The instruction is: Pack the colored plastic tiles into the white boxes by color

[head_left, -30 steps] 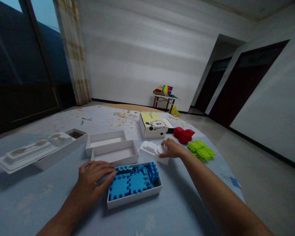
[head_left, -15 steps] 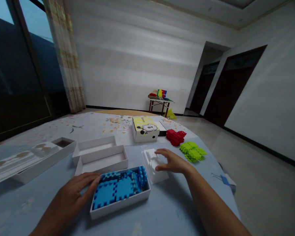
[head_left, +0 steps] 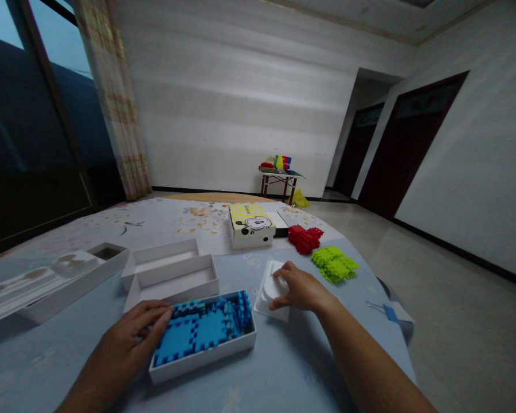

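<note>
In R fingers [head_left: 287, 275], 1 wht tray [head_left: 265, 291]

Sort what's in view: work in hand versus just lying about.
Probably in use:
box of blue pieces, left hand at its end
white moulded tray, right hand on it

Probably lying about:
red pieces
lime-green pieces
yellow-topped box
open white boxes

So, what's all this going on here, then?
Someone is busy with both hands at a cloth-covered table. The left hand rests at the left end of a white box filled with blue pieces. The right hand has its fingers on a white plastic tray beside that box. Red pieces and green pieces sit in piles farther to the right, and a yellow-topped box stands behind.
</note>
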Action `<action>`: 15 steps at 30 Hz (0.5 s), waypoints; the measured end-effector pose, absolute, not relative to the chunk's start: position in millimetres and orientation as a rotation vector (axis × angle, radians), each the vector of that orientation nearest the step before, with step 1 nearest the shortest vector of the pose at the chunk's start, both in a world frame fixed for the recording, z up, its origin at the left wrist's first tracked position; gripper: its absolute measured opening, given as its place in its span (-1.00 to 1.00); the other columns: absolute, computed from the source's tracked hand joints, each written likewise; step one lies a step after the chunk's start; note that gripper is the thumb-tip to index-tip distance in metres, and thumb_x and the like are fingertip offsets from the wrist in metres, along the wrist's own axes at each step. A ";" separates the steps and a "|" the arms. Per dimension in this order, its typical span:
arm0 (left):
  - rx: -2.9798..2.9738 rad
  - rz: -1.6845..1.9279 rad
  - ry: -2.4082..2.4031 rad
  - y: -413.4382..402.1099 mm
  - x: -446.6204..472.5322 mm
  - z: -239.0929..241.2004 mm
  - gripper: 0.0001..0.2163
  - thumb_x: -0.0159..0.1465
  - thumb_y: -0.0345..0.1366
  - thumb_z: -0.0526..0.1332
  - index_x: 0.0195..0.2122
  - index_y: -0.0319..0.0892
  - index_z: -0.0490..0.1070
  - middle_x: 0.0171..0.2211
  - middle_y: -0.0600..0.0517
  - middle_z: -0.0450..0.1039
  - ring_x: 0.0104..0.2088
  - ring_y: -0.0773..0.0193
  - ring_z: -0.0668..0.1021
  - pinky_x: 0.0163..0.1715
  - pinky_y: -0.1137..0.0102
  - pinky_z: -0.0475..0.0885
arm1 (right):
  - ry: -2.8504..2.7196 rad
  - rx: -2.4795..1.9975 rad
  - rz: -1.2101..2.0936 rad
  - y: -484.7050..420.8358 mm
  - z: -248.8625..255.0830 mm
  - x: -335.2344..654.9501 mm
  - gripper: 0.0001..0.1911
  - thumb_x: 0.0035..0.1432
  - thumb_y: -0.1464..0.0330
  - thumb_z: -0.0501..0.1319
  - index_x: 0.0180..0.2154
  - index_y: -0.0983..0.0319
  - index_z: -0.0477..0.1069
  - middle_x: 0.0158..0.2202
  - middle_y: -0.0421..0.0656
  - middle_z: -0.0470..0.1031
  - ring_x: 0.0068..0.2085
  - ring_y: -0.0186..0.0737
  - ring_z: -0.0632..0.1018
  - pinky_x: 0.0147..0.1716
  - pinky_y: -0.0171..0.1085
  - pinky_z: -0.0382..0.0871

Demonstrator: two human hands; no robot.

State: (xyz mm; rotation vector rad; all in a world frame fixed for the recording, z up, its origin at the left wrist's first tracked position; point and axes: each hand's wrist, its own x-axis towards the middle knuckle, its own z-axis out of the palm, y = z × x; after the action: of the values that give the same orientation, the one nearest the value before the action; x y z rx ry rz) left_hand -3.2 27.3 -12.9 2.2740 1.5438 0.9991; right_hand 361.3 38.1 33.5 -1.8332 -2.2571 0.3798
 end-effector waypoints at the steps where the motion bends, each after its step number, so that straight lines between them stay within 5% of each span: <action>1: 2.272 0.997 1.544 27.6 -3.7 -13.4 -0.67 0.20 0.01 0.07 -0.24 -0.04 0.51 -0.17 0.04 0.49 -0.16 0.26 0.54 -0.19 0.49 0.46 | -2.245 -1.815 0.422 38.8 34.5 364.7 -0.19 -0.28 -0.01 0.37 0.03 0.16 0.34 0.02 0.00 0.31 -0.07 0.05 0.46 -0.07 -0.06 0.32; 6: 2.270 0.988 1.549 27.4 -4.7 -12.8 -0.68 0.20 0.01 0.08 -0.24 -0.03 0.51 -0.17 0.05 0.49 -0.15 0.27 0.54 -0.16 0.49 0.44 | -2.272 -1.553 0.489 57.3 28.2 389.8 -0.47 0.01 0.38 0.21 0.08 0.20 0.30 0.09 -0.01 0.28 0.07 -0.11 0.37 0.07 -0.16 0.22; 9: 2.253 0.991 1.548 25.0 -1.7 -8.6 -0.67 0.21 0.00 0.06 -0.24 -0.05 0.50 -0.19 0.04 0.49 -0.17 0.28 0.54 -0.18 0.49 0.44 | -2.409 -1.637 0.312 74.9 18.9 396.6 -0.26 -0.12 0.64 0.11 0.15 0.16 0.21 0.25 0.00 0.08 0.24 -0.01 0.14 0.15 -0.02 0.05; 15: 2.265 1.013 1.524 20.3 3.0 -1.2 -0.68 0.23 -0.03 0.05 -0.24 -0.07 0.50 -0.20 0.04 0.51 -0.18 0.27 0.54 -0.17 0.49 0.43 | -2.713 -1.684 0.155 90.6 16.4 386.2 -0.25 -0.11 0.61 0.13 0.15 0.05 0.20 0.32 -0.01 -0.12 0.27 0.15 0.02 0.09 0.14 0.04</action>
State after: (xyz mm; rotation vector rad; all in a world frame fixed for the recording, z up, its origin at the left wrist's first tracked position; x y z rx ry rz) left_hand 3.0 20.3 -1.2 2.2648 1.5242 1.0126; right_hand 386.2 90.6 16.4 -1.6836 -2.7134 0.1550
